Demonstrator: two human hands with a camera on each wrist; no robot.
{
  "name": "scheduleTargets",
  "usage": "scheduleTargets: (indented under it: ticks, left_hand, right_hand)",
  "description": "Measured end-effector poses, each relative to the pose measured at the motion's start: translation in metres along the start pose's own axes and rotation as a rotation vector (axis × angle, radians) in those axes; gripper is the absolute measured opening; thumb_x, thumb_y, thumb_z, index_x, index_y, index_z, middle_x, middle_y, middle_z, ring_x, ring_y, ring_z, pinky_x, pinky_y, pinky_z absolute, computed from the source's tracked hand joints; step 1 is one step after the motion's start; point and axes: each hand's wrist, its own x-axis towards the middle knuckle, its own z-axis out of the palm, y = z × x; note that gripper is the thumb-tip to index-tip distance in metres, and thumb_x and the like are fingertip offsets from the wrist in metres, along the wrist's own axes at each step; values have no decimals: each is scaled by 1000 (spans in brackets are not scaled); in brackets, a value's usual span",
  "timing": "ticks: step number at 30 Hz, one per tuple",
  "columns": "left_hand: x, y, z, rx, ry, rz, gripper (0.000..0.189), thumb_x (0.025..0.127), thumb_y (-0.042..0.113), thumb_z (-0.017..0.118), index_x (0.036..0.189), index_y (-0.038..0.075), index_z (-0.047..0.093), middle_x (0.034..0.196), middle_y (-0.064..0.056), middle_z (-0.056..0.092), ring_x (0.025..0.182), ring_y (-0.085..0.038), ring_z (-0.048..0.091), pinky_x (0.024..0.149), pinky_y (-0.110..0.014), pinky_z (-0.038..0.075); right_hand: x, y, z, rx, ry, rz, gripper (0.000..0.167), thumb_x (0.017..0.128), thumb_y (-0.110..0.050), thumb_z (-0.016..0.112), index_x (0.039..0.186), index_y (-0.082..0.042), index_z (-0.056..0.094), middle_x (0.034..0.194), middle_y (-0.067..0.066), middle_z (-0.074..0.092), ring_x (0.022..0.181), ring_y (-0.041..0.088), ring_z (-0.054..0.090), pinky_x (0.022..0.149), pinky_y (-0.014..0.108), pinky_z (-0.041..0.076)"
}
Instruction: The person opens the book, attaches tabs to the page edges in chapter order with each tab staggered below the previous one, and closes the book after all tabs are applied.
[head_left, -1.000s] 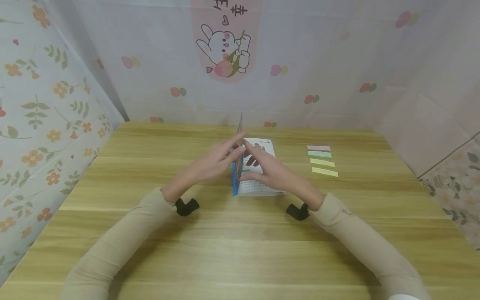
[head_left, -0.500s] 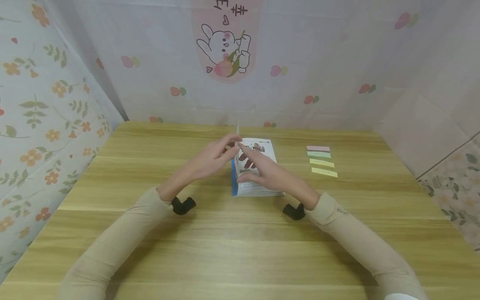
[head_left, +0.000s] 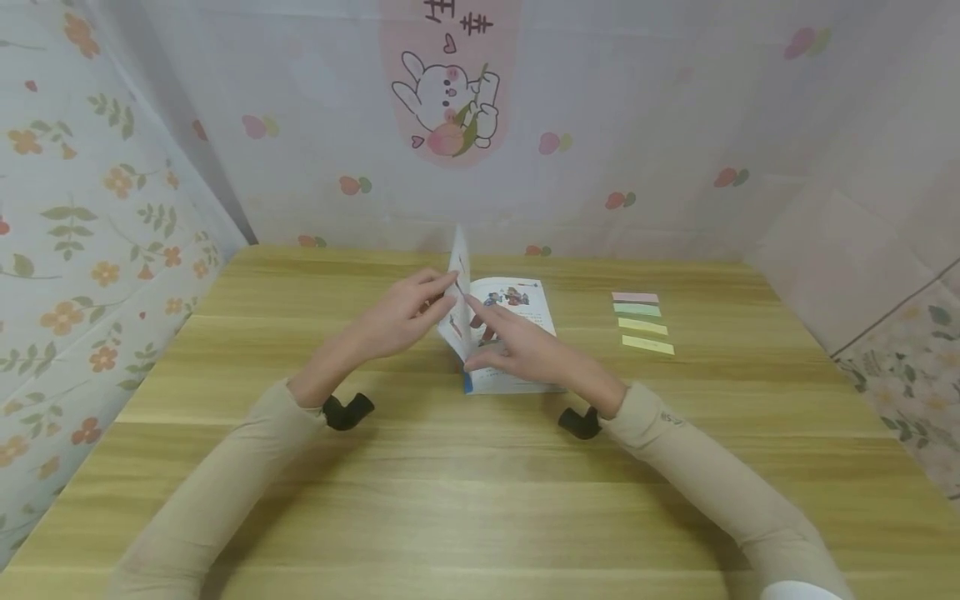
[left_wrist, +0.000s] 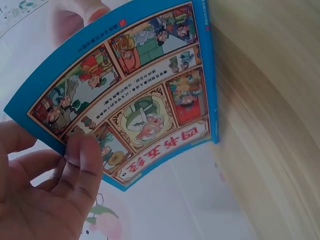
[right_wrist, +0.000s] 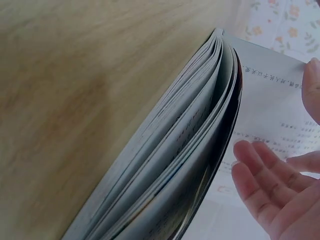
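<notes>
A children's book (head_left: 528, 312) with a blue edge lies open on the table, pictures and print on its right page. My left hand (head_left: 397, 317) holds its lifted left part (head_left: 460, 250), which stands nearly upright. The left wrist view shows the illustrated blue cover (left_wrist: 150, 117), bowed, with the left fingers (left_wrist: 82, 165) against its outer face at the edge. Over the inner fold is my right hand (head_left: 517, 342), fingers spread apart from the thumb. In the right wrist view its fingers (right_wrist: 265, 175) are loosely bent before a printed page, beside the fanned page block (right_wrist: 190, 130).
Pink (head_left: 636, 297), green (head_left: 637, 310) and yellow (head_left: 643, 326) paper strips lie in a column right of the book. A black wrist mount shows under each cuff. Behind the wooden table (head_left: 480, 500) hangs a curtain with a rabbit print (head_left: 450, 92).
My left hand has moved left, and the lifted cover and pages have swung left with it, showing a white inner page. My right hand has shifted slightly left over the fold.
</notes>
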Motion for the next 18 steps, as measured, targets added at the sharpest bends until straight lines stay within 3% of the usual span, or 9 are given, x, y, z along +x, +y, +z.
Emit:
scheduleTargets:
  ticks: [6,14,18]
  left_hand:
    - [-8,-6,-6,62,-5,43,46,103,5,51,143,-16,43,117,-21,57,78,-21,49,69,-32,45]
    - [-16,-16,-13,113,-4,18,43,101,0,54,140,-17,46,114,-23,59,74,-20,50,63,-27,43]
    - [-21,-22,-17,131,-8,-10,43,100,0,55,139,-16,48,124,-27,59,78,-22,52,64,-28,44]
  right_hand:
    - [2,-2,1,-46,-35,44,93,94,-43,71,162,-7,18,134,11,53,111,23,61,88,35,53]
    - [6,0,5,-104,-71,85,89,92,-48,70,159,-7,29,140,14,52,114,23,61,93,37,53]
    - [10,-1,6,-155,-86,84,85,92,-48,70,157,-6,34,140,15,52,110,22,60,93,36,51]
